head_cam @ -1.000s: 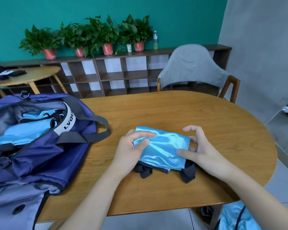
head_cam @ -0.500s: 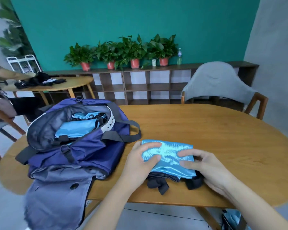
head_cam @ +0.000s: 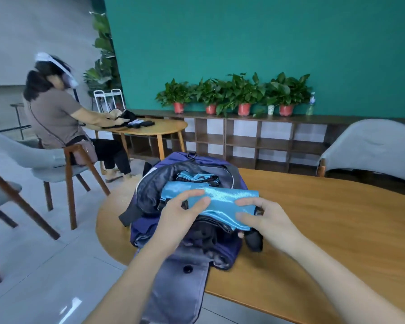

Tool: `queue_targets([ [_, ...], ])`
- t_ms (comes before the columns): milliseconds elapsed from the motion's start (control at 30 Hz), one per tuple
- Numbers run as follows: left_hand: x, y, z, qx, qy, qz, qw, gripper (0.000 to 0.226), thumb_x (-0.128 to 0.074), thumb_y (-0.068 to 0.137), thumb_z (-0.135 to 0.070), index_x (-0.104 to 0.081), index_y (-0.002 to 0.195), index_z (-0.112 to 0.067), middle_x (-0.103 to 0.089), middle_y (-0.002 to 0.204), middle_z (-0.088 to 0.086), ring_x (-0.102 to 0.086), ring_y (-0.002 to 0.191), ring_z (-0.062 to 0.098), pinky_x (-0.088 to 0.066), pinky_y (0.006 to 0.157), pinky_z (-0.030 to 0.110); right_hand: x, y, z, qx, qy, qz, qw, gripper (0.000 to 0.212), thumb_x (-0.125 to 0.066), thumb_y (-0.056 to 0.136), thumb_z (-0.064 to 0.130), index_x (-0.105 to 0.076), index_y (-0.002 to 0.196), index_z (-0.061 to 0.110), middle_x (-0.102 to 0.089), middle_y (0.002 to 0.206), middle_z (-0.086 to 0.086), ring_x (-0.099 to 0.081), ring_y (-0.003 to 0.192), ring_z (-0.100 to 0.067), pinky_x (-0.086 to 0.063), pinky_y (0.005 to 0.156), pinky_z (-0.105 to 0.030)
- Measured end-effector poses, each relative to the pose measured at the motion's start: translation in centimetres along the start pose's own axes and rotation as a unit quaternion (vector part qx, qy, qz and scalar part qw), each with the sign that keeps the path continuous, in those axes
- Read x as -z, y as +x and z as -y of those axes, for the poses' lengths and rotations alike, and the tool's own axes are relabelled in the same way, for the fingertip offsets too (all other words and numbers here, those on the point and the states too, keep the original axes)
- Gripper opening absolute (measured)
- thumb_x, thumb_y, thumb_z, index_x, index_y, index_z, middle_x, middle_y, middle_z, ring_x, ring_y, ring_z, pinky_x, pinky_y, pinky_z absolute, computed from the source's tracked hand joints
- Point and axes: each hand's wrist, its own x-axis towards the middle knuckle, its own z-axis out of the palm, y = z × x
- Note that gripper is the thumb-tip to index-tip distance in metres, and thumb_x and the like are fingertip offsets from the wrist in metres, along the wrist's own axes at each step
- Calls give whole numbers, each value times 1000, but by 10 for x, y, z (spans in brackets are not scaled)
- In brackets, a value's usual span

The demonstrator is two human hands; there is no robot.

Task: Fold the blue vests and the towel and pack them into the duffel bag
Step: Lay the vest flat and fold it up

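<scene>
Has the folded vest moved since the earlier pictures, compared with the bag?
Yes. The folded vest lay on the table to the right of the bag; now both hands hold it over the bag's opening, so it went left.

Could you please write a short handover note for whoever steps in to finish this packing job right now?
Left hand and right hand both grip one folded blue vest, held over the open duffel bag at the wooden table's left end.
Done: this vest is folded; other blue folded fabric already lies inside the bag.
Left: lower this vest in. No towel can be identified from here; check for it and any remaining vests, fold and pack them.
</scene>
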Motion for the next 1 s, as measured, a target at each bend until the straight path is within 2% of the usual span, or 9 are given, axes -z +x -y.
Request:
queue_targets([
  [100, 35, 24, 2, 9, -42, 36, 998, 41, -83, 69, -54, -75, 107, -41, -64, 131, -16, -58, 124, 5, -45, 110, 36, -28, 37, 10, -17, 35, 7, 999, 26, -74, 87, 0, -69, 112, 7, -74, 96, -16, -70, 61, -30, -58, 60, -31],
  [200, 59, 53, 11, -14, 23, 23, 999, 24, -81, 84, -30, -76, 106, -38, -66, 127, -18, -58, 115, -9, -46, 103, 23, -53, 74, 13, -34, 50, 20, 998, 24, -70, 90, -1, -67, 114, 3, -69, 106, -21, -68, 59, -26, -55, 54, -27],
  [267, 66, 74, 17, -15, 54, 29, 998, 25, -78, 89, -22, -74, 110, -34, -66, 126, -17, -57, 117, -5, -45, 102, 20, -64, 96, 10, -42, 48, 19, 998, 22, -68, 91, -2, -66, 113, 1, -67, 111, -22, -68, 61, -24, -56, 55, -29],
  [367, 72, 110, 31, 10, 120, 47, 992, 28, -72, 93, -21, -70, 120, -29, -59, 132, -14, -54, 120, 4, -41, 97, 18, -79, 133, 4, -63, 39, 2, 997, 23, -67, 92, -3, -66, 115, -1, -67, 112, -23, -68, 66, -27, -57, 57, -30],
  [500, 79, 152, 44, 37, 144, 33, 988, 31, -69, 95, -23, -66, 127, -23, -54, 140, -4, -48, 128, 13, -38, 106, 26, -95, 172, 1, -114, 74, 2, 991, 25, -66, 94, -1, -64, 119, -1, -66, 115, -25, -67, 59, -31, -58, 54, -30],
  [600, 84, 168, 61, 79, 155, 39, 984, 38, -68, 96, -30, -61, 132, -20, -54, 143, 1, -49, 128, 16, -35, 97, 22, -104, 190, -10, -150, 85, -2, 985, 32, -66, 94, 1, -59, 125, -1, -63, 123, -26, -66, 63, -31, -60, 58, -32],
  [733, 81, 166, 90, 67, 265, 70, 960, 51, -72, 92, -37, -56, 137, -21, -53, 143, 6, -50, 129, 21, -33, 93, 17, -103, 193, -33, -123, -169, 5, 978, 28, -73, 91, 19, -64, 117, 17, -59, 120, -5, -59, 95, -20, -44, 78, -29],
  [867, 86, 166, 91, 20, 260, 18, 965, 37, -72, 93, -32, -65, 127, -20, -65, 106, 2, -55, 76, 6, -37, 63, 10, -94, 193, -36, -123, -158, 4, 980, 22, -77, 87, 26, -69, 105, 16, -59, 88, 4, -46, 66, -8, -32, 54, -22],
  [1000, 82, 157, 98, 45, 293, 42, 954, 38, -70, 94, -34, -63, 129, -21, -61, 101, 5, -52, 73, 10, -39, 62, 11, -92, 184, -37, -87, -248, 29, 964, 26, -73, 89, 40, -69, 109, 25, -60, 121, 4, -55, 96, -14, -41, 77, -27],
])
